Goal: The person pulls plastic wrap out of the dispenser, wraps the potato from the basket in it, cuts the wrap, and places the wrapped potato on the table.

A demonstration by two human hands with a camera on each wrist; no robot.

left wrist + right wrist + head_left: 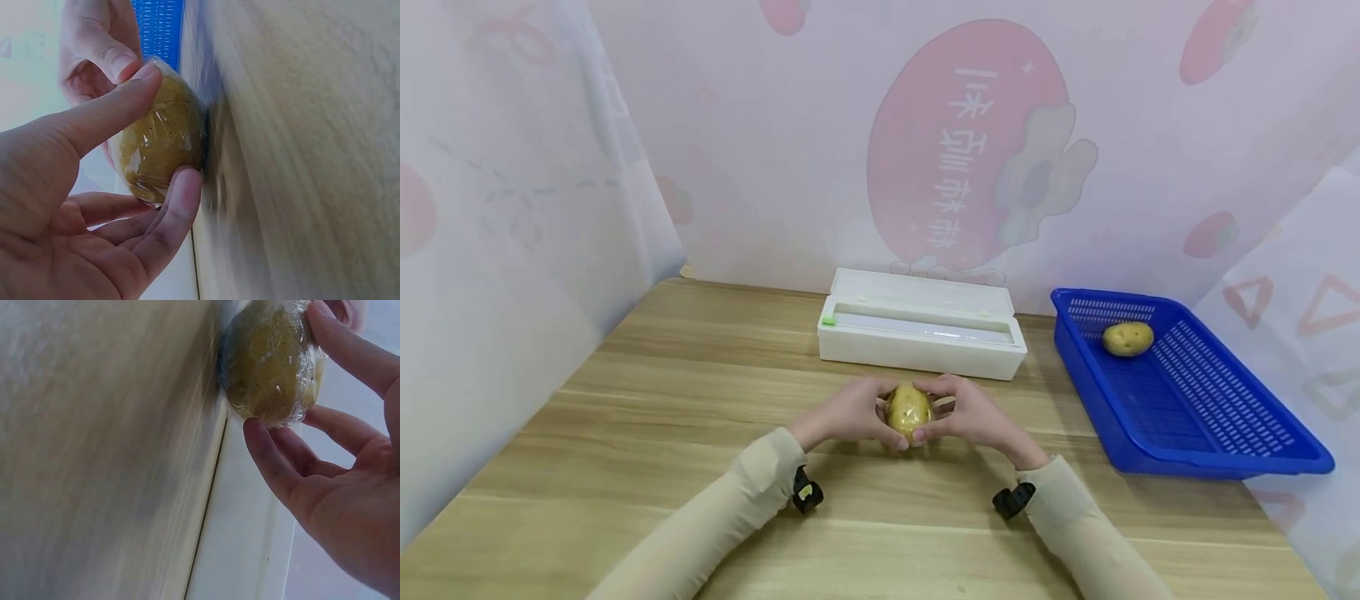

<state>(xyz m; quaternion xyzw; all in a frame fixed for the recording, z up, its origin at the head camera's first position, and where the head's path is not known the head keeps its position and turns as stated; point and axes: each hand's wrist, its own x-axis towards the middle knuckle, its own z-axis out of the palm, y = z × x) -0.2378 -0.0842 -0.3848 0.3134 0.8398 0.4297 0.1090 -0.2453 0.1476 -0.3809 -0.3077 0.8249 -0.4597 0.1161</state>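
Note:
A potato [909,414] wrapped in clear plastic film sits between both hands, just in front of the white box. The left hand [859,410] grips its left side, thumb on the near face and fingers curled around the far end. From the other side the right hand [966,414] holds it the same way, the thumbs close together. In the left wrist view the film on the potato [165,134] looks shiny and creased, its lower side right at the tabletop. Gathered film shows along the potato [275,369] in the right wrist view.
Behind the hands stands a white cling film box [921,354], lid raised, with a roll inside and a green piece at its left end. To the right, a blue plastic basket [1112,417] contains one potato [1127,339]. Printed cloth [760,167] hangs behind the wooden table [647,400].

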